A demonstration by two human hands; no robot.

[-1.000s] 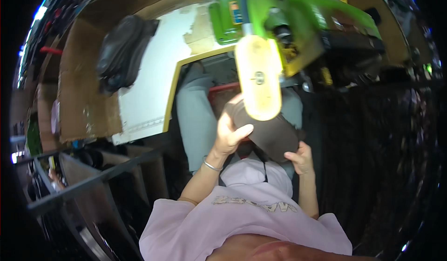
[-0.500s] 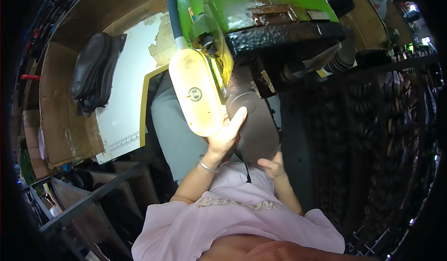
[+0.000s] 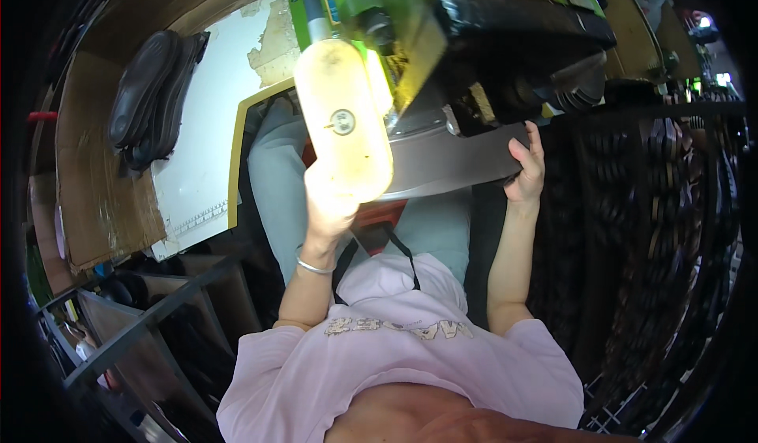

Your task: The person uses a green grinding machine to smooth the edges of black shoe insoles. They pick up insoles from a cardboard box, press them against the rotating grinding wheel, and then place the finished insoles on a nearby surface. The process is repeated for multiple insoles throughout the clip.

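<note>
A dark grey shoe sole lies crosswise below the black head of a green machine. My right hand grips its right end, with the thumb on the near side and the fingers curled round the edge. Over the sole's left end hangs a glowing, oval yellowish lamp. My left hand, washed out by the light, reaches up behind the lamp, so its fingers and their hold on the sole are hidden.
Several dark soles lie stacked in an open cardboard box on the left, beside a white board with a yellow edge. Racks of dark soles fill the right side. A metal-framed shelf stands lower left.
The sole has turned from pointing toward me to lying crosswise. My right hand has moved up and to the right with its end; my left hand has shifted left and up behind the lamp.
</note>
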